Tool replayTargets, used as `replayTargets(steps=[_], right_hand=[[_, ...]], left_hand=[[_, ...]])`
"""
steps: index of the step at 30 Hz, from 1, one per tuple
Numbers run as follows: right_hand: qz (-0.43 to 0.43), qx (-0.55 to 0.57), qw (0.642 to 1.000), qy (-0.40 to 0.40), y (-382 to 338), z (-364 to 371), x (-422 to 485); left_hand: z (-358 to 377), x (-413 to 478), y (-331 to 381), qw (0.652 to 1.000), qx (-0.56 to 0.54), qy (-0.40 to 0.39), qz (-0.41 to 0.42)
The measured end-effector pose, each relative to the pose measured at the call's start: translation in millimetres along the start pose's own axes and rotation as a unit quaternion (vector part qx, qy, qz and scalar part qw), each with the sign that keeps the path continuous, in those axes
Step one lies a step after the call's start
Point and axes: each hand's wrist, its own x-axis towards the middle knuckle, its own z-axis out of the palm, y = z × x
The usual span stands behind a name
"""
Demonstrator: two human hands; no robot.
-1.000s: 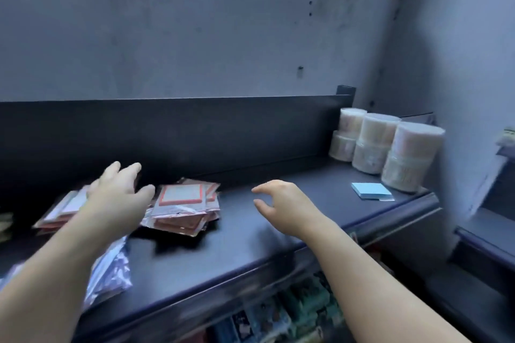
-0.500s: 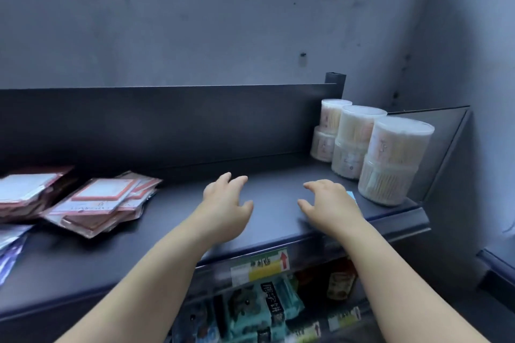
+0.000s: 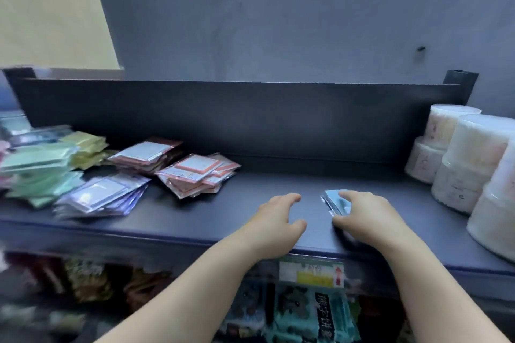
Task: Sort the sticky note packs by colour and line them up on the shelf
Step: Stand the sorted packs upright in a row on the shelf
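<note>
Under the right hand (image 3: 373, 220) lay the blue pack (image 3: 334, 198), fingers and thumb curled round its edges. Just left, the left hand (image 3: 276, 223) hovered loose-fingered, empty. Light, flat, likely slick, the pack would suit an edge pinch.

- I see a grey-blue wall (image 3: 278, 14), scuffed, dark marks at right.
- Pale yellow panel (image 3: 50, 8) top left.
- Dark shelf (image 3: 223, 214) with raised back panel (image 3: 250, 120); dim light.

One head-worn wide-angle view, close to the shelf (image 3: 250, 184).
It looks forward and down from just in front, facing the grey wall (image 3: 278, 22) square on; the shelf's front edge crosses the lower frame, with packets (image 3: 315, 315) below.
</note>
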Motion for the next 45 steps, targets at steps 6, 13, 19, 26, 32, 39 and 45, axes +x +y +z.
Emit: replayTargets(steps=[6,13,19,26,32,39,45], right_hand=[[-0.076,0.072,0.994,-0.044,-78.8,15.1,5.0],[-0.186,0.200,0.962,0.022,-198.8,26.0,-28.6],[-0.304,0.239,0.922,0.011,-331.2,48.9,-73.9],[-0.397,0.232,0.888,-0.007,-477.2,91.2,-102.7],[-0.430,0.187,0.882,-0.040,-552.5,98.7,-91.2],[-0.423,0.148,0.894,-0.023,-609.9,85.9,-19.9],[-0.408,0.113,0.906,-0.023,-666.1,88.7,60.8]], left_hand=[[-38.6,-39.7,-47.9,0.995,-0.052,0.074,-0.048],[-92.0,-86.8,-121.1,0.948,-0.241,0.199,-0.059],[-157.1,-138.0,-209.7,0.890,-0.390,0.234,-0.037],[-240.4,-198.5,-317.8,0.816,-0.477,0.326,-0.010],[-277.8,-215.8,-367.0,0.792,-0.506,0.342,0.005],[-318.5,-201.0,-421.8,0.828,-0.375,0.416,-0.031],[-365.5,-181.6,-458.8,0.851,-0.192,0.486,-0.052]])
